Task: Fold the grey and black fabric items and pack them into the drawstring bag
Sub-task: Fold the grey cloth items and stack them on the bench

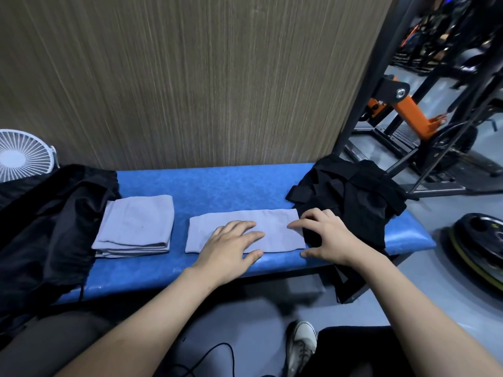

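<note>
Blue padded bench (217, 186) along wood-grain wall. On it, left to right: black drawstring bag (51, 227), folded grey stack (136, 224), flat grey cloth (272, 229), crumpled black garment (353, 202) overhanging front edge.

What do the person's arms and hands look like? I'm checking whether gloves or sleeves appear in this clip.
Both forearms are bare up to the frame's edge, with no sleeves showing. The left hand and right hand wear no gloves, and no rings, watch or wristbands are visible.

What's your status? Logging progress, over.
Left hand flat on grey cloth, right hand open at its right end. Second grey cloth folded. Black pile unfolded; bag left. Nothing blocking.
</note>
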